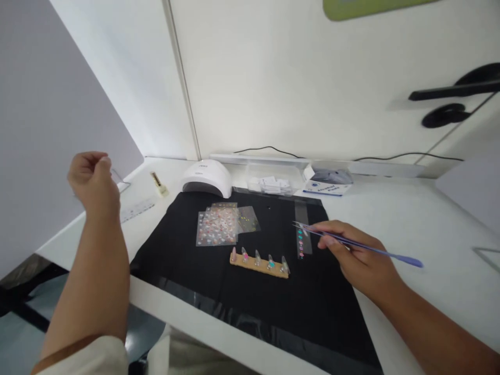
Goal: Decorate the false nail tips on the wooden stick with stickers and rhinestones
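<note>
My right hand point(353, 255) grips a pair of purple tweezers point(359, 244). The thin tips point left, over a narrow clear strip point(303, 242) with a column of small pink and teal decorations. My left hand point(94, 179) is raised at the left, away from the mat, its fingers curled in a pinch; whatever is between them, if anything, does not show. Left of the strip, a cork-coloured bar point(258, 265) holds several upright clear nail tips point(258, 257), some with pink or teal decorations. Behind it lie overlapping nail sticker sheets point(216, 227).
A black mat point(219, 291) covers the middle of the white table point(394, 219). Along its back stand a white nail lamp point(207, 176), a clear box point(272, 178) with white packets, and an open carton point(328, 182). A polish bottle point(159, 185) stands back left.
</note>
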### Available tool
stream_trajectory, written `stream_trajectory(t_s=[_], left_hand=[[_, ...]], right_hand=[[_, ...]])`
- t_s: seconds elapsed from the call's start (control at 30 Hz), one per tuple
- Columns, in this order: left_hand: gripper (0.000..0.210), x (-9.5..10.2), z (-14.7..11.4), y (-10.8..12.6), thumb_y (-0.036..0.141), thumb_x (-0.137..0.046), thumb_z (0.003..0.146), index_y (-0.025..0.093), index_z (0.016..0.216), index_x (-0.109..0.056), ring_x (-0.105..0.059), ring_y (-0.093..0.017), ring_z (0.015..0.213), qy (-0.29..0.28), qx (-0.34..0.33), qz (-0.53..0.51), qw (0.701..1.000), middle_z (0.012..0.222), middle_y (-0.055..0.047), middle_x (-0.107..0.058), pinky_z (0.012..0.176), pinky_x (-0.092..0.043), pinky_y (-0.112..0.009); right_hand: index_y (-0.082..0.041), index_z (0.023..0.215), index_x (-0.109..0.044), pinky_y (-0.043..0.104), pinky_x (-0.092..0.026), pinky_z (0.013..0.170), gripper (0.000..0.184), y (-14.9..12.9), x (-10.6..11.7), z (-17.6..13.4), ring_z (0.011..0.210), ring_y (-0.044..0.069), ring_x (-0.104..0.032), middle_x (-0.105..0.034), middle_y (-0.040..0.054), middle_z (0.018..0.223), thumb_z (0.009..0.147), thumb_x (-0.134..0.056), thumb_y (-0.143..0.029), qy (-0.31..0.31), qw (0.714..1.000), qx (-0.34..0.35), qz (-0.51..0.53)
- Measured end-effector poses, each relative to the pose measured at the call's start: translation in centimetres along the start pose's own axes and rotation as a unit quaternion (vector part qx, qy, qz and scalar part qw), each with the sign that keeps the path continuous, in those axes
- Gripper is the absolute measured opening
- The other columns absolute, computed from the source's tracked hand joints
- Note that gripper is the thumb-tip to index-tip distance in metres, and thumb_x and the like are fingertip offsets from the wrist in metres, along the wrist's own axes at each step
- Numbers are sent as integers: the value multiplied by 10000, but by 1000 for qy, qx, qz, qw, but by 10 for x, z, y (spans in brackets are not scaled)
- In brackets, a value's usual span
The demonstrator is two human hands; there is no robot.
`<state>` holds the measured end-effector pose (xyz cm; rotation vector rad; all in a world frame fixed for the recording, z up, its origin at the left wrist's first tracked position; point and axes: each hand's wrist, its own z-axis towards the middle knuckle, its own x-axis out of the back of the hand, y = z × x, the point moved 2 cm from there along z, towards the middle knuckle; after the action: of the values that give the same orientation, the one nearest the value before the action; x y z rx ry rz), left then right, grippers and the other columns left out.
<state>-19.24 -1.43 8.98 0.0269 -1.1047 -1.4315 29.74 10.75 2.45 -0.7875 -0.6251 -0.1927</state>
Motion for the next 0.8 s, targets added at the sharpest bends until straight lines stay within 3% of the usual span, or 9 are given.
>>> stream_trajectory(t_s=[0.1,0.17,0.27,0.4,0.57,0.8], left_hand=[[363,31,6,-23,350,-612,950,157,1256,-589,-637,-264,1079,17,67,69,995,1263,-99,-616,896,-558,-466],[351,36,2,-39,359,-619,945,144,1222,-612,-645,-277,1061,-43,107,106,988,1232,-81,-633,882,-566,-454],[347,29,-11,-63,337,-619,948,155,1242,-598,-646,-252,1060,-135,150,155,967,1250,-100,-625,879,-567,-451],[343,8,-30,-87,334,-620,947,162,1243,-601,-645,-251,1060,-229,157,191,941,1259,-99,-623,875,-569,-443],[325,-3,-39,-103,339,-618,947,179,1230,-612,-640,-255,1078,-271,149,229,923,1264,-91,-622,888,-564,-436],[342,-1,-25,-111,336,-627,942,168,1239,-605,-643,-256,1070,-309,153,260,902,1257,-94,-623,877,-567,-438]], right_hand=[[-296,974,-709,361,-538,554,198,-1,1,2,591,223,-659,-696,20,701,901,-556,-399,10,1000,18,-18],[-297,972,-703,361,-533,540,211,-2,1,3,581,226,-664,-693,21,682,909,-546,-424,11,999,28,-24],[-300,982,-693,359,-528,534,227,-3,1,5,576,227,-673,-700,21,686,921,-537,-452,12,999,39,-30],[-304,973,-689,362,-523,531,243,-2,-1,6,566,225,-662,-695,19,683,929,-524,-478,19,998,45,-33],[-308,976,-689,384,-537,562,221,-2,-1,3,600,235,-663,-687,18,690,923,-533,-455,19,999,19,-27],[-306,966,-696,381,-536,581,166,-6,-5,1,605,223,-650,-679,14,691,896,-564,-378,1,1000,3,-7]])
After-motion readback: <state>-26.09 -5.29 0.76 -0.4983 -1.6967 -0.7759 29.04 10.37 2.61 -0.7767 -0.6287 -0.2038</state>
